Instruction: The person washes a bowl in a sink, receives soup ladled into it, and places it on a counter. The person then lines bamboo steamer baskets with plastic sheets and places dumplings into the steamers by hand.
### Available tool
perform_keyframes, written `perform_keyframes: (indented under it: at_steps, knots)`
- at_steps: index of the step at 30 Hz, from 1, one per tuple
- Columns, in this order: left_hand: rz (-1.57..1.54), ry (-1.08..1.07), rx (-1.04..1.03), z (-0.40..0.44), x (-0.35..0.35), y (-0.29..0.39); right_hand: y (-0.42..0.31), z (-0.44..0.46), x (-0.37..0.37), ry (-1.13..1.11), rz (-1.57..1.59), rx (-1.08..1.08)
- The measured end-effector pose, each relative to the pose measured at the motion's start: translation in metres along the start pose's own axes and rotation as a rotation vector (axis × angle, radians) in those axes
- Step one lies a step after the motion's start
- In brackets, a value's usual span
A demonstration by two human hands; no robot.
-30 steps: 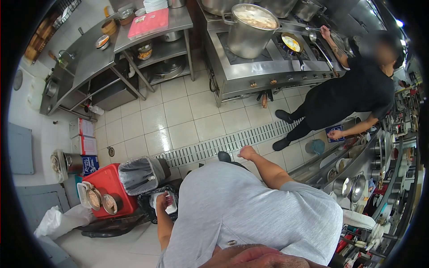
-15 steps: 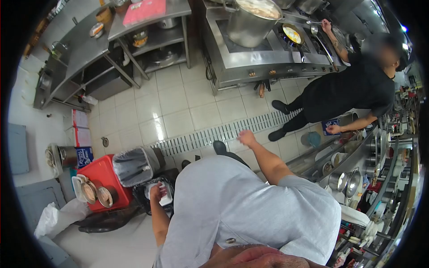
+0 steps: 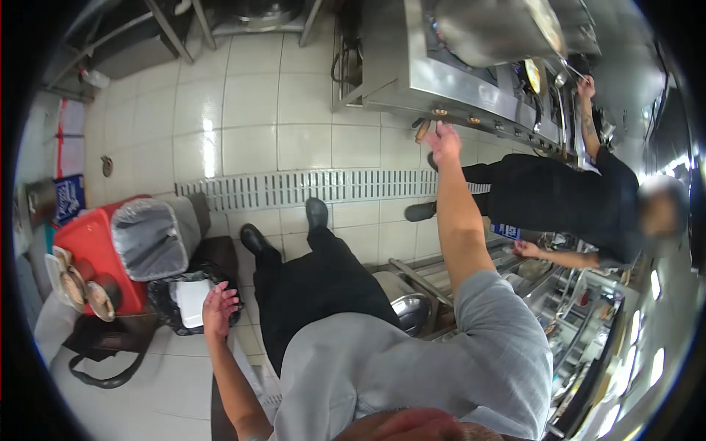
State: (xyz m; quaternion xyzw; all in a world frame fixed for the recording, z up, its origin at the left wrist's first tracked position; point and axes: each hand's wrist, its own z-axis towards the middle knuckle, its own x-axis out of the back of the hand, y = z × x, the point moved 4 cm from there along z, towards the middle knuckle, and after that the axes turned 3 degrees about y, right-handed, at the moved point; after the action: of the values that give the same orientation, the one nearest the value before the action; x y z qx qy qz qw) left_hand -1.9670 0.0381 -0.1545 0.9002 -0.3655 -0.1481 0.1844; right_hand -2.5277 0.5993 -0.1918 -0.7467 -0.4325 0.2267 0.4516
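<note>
My left hand (image 3: 218, 310) is open, its fingers spread, beside a white foam box (image 3: 193, 303) that rests on a black plastic bag (image 3: 165, 309). Nothing is held in it. My right hand (image 3: 444, 142) reaches forward over the floor near the front of the stove (image 3: 471, 92), fingers apart and holding nothing. Close by it, under the stove's knobs, is a brown handle-like object (image 3: 421, 132).
A lined grey bin (image 3: 151, 239) stands by a red tray (image 3: 88, 228) with bowls of food (image 3: 101, 298). A co-worker in black (image 3: 566, 192) stands at the stove, where a large pot (image 3: 493, 29) sits. A slotted drain (image 3: 294, 189) crosses the floor.
The view has swung down and right, bringing my legs into sight. My right arm has stretched forward towards the stove. My left hand has opened out beside the foam box.
</note>
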Motion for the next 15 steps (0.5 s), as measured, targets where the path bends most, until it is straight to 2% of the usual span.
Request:
perform_keyframes:
  at_steps: [7,15]
  knots:
    - [-0.090,0.003,0.053,0.023,-0.013,-0.044,0.003,0.057,-0.022,-0.056,0.142,0.090]
    - [-0.109,0.004,0.029,0.023,-0.014,-0.037,0.007,0.068,-0.023,-0.061,0.112,0.090]
